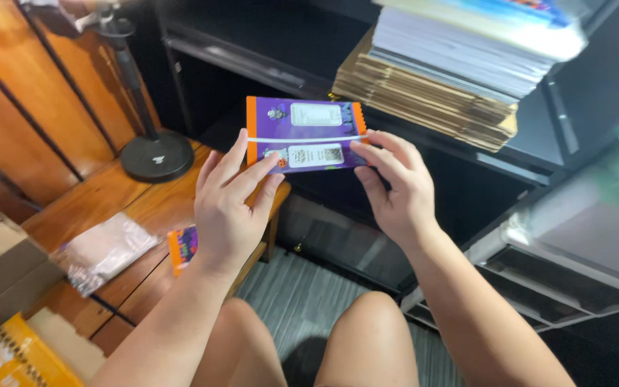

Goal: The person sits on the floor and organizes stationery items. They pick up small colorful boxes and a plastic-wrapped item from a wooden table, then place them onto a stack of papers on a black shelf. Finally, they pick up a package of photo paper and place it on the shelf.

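Hands held a purple-and-orange card pack (305, 135) up before the black shelf (460, 154): our left hand (227, 208) and right hand (395, 190) had fingers (252, 175) closed on its two ends, steadying it flat, printed face toward us.

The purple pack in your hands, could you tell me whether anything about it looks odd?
Nothing stands out: the purple pack sits level between the left hand and right hand, its white band straight.

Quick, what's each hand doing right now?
Left hand: closed on the left end of the purple card pack.
Right hand: closed on its right end.
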